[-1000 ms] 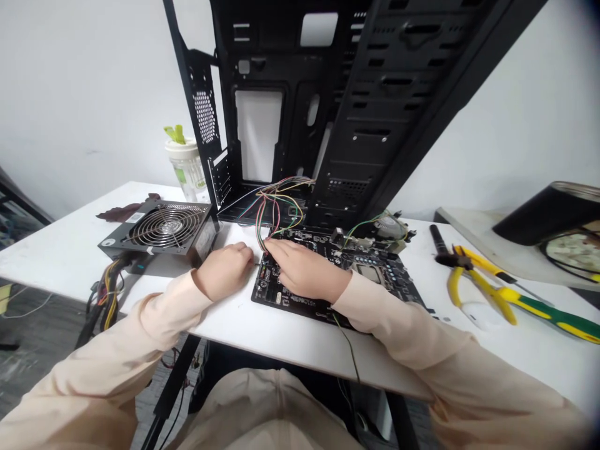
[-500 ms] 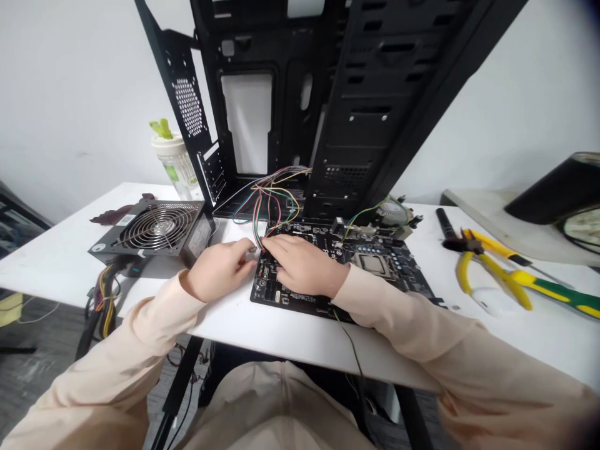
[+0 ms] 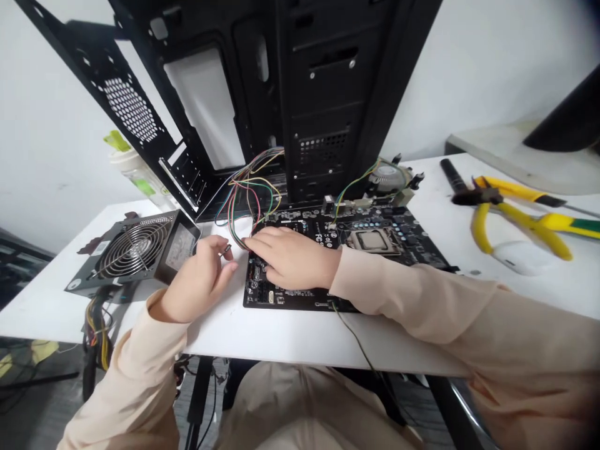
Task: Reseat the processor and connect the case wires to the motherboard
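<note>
An open black computer case (image 3: 323,94) stands at twelve o'clock on a white table (image 3: 290,337). A dark circuit board (image 3: 403,240) lies flat at the centre, just in front of the case. A grey power supply (image 3: 135,250) with a round fan grille sits at nine o'clock, and yellow-handled pliers (image 3: 515,219) lie at three o'clock, well apart from the board.

Both my arms wear pale sleeves. My right forearm crosses in from four o'clock. My right hand (image 3: 290,259) lies palm down on the left part of the board, fingers nearly straight and close together, pointing toward ten o'clock. Their tips reach a bundle of coloured wires (image 3: 244,194) that runs from the case down to the board. I cannot tell whether they grip a wire.

My left hand (image 3: 199,284) is lifted just off the table, beside the board's left edge, wrist bent up. Its thumb and forefinger are pinched on a small dark plug (image 3: 227,249), with the other fingers loosely curled.
</note>
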`<state>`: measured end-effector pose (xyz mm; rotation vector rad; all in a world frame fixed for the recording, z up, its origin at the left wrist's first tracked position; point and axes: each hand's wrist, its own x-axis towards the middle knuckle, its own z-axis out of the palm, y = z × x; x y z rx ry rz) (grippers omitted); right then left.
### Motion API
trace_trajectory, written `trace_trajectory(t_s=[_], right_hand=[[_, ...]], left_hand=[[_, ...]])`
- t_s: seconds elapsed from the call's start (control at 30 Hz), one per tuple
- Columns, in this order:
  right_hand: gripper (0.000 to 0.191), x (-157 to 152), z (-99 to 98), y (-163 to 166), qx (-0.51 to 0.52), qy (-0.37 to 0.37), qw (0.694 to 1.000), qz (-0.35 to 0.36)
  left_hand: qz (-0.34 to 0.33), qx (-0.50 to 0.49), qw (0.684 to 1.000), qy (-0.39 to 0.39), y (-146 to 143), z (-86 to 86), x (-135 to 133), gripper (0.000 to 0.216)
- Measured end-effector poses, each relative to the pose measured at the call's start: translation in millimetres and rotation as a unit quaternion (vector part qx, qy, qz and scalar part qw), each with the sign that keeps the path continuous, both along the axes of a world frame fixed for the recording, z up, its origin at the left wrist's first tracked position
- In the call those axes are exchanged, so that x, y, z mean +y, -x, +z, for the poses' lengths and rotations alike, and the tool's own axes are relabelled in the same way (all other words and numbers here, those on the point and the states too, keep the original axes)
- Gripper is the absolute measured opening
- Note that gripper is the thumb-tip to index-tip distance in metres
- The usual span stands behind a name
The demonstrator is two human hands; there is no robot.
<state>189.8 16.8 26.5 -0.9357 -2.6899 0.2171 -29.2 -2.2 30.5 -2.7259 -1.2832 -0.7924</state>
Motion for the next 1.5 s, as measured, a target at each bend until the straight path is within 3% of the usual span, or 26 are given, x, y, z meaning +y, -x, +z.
trace_trajectory(t_s=[0.2,0.5,0.7,0.87,1.03,1.17,1.5], right_hand=[[0.047,0,0.0,-1,0.010,0.010,1.000,-0.004],[0.038,0,0.2,-2,0.014,0.008,1.000,0.003],[0.040,1,-1.8,-2,0.010,0.011,1.000,0.002],[0.039,2,-1.3,-2,0.008,0.009,1.000,0.005],[0.040,2,-1.2,-2,0.005,0.010,1.000,0.005],[0.038,2,-2.9,-2,0.006,0.008,1.000,0.005],[0.040,3,-5.3,-2,0.025,0.002,1.000,0.008]], left_hand=[[-0.014,-0.035,0.998,-0.059,3,1.3,-1,0.006],[-0.107,-0.054,0.993,0.013,3,-10.0,0,0.011],[-0.079,0.042,0.996,0.024,-1,2.7,-4,0.008],[-0.094,0.073,0.992,-0.039,-5,14.2,-6,0.016],[-0.060,0.094,0.988,-0.108,-3,10.6,-6,0.018],[-0.019,0.061,0.993,-0.095,1,5.9,-6,0.016],[-0.102,0.168,0.975,-0.102,-7,18.7,-8,0.018]])
